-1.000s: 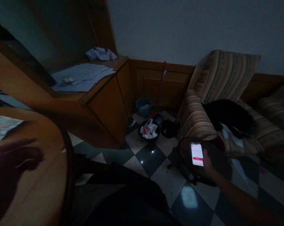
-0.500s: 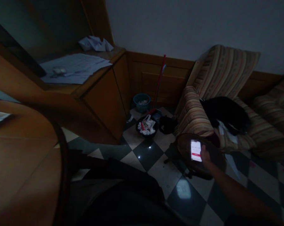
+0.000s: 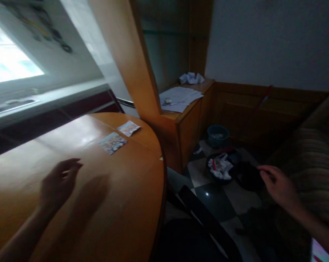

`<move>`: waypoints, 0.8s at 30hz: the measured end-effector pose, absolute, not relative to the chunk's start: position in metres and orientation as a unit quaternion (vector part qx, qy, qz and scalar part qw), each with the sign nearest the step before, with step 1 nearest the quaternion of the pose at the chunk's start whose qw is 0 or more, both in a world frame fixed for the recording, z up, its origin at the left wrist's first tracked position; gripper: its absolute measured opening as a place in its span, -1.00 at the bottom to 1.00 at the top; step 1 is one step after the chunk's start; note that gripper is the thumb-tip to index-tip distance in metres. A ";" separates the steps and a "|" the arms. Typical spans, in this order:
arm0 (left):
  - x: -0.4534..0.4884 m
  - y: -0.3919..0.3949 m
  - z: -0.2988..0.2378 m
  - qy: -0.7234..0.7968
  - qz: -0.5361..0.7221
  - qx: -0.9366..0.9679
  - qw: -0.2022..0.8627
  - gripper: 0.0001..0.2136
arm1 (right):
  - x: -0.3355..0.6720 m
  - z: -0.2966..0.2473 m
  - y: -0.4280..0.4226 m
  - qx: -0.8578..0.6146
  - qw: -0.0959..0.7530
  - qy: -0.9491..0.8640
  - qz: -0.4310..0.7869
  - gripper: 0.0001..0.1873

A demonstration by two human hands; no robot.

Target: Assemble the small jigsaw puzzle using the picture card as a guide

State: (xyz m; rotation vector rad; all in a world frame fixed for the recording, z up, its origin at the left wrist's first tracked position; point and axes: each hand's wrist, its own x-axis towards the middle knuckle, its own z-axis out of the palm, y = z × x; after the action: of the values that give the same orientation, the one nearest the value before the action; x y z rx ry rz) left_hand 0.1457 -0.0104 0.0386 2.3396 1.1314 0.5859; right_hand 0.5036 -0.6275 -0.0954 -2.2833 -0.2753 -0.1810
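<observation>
Just two colourful cards point(image 3: 113, 142) flat on glossy table point(image 3: 120, 189), beyond left hand point(image 3: 59, 182).

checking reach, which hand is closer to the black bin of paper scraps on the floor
Right. The right hand hovers just right of the black bin, above the floor. The left hand is far to its left, over the round wooden table.

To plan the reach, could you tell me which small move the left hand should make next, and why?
Probably reach the left hand forward to the nearer card: it lies flat on the table, ahead of and apart from that hand, which looks empty.
</observation>
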 end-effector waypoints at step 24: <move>0.267 0.057 -0.015 0.368 0.168 0.907 0.120 -0.40 | 0.498 -0.040 0.030 -0.734 0.268 -0.622 0.045 -0.51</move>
State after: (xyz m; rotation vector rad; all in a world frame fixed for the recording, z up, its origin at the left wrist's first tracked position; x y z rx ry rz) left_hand 0.2668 0.0569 -0.0154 2.6495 1.0745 0.4897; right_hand 0.4975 0.0296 -0.0397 -1.9796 -1.6784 0.1210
